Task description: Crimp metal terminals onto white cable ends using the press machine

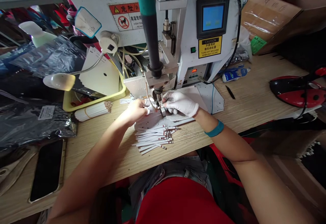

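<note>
My left hand point(139, 109), with white covers on some fingers, is closed just left of the tip of a soldering machine point(158, 93). My right hand point(180, 103) wears a white glove with bare fingertips showing; its fingers are pinched together at the right side of the same tip. Whatever the fingers hold is too small and partly hidden by the machine head. Below the hands, a loose pile of thin white flat strips point(152, 139) with reddish and dark ends lies on the table's front part.
A banded bundle of white strips point(93, 112) lies beside a yellow basket point(95, 102). A small lamp point(59, 82) reaches in from the left. A phone point(48, 169) rests at front left. On the right are a black pointed tool point(230, 92) and a red-and-black ladybug-shaped object point(296, 90).
</note>
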A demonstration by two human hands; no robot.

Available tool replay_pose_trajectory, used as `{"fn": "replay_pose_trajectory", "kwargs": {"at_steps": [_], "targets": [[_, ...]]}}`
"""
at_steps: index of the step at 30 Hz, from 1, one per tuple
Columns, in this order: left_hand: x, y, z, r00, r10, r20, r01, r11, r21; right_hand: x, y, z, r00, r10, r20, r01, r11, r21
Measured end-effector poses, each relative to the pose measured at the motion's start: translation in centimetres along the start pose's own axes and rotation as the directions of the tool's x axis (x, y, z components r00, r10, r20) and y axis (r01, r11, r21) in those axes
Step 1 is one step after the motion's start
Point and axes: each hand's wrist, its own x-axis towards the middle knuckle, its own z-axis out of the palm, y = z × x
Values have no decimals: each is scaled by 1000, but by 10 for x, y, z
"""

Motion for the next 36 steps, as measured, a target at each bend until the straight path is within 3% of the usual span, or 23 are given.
{"fn": "replay_pose_trajectory", "kwargs": {"at_steps": [3,7,9,11,13,17,22,25,28,30,33,36], "targets": [[-13,3,0,996,7,92,-3,999,-44,-5,-5,-26,990,-105,-92,69,942,-329],[-39,6,6,988,21,155,-38,994,104,-7,0,-60,923,-328,-199,62,639,-767],[-44,4,9,994,35,105,-60,967,247,-4,6,-64,915,-345,-208,15,543,-839],[-41,-2,10,993,111,-51,-80,906,417,0,11,-60,915,-344,-212,-8,509,-861],[-32,-9,11,958,227,-176,-95,829,551,4,15,-53,907,-358,-224,-16,500,-866],[-9,-19,12,920,336,-201,-136,754,642,11,20,-42,903,-352,-246,-41,498,-866],[3,-21,15,934,331,-134,-163,729,664,10,17,-41,894,-378,-239,30,583,-812],[3,-23,14,928,363,-79,-216,700,681,5,9,-34,883,-380,-275,89,711,-697],[2,-22,13,925,371,-78,-232,718,656,0,1,-22,944,-184,-274,65,918,-392],[-1,-18,10,933,349,-84,-229,761,608,-1,-3,-15,979,-47,-199,21,991,-131],[-7,-7,5,945,323,-59,-247,817,521,-1,-4,-8,996,12,-88,-4,995,98],[-11,-2,-1,952,301,-53,-244,854,459,-2,-3,-2,999,42,-25,-38,990,134]]}}
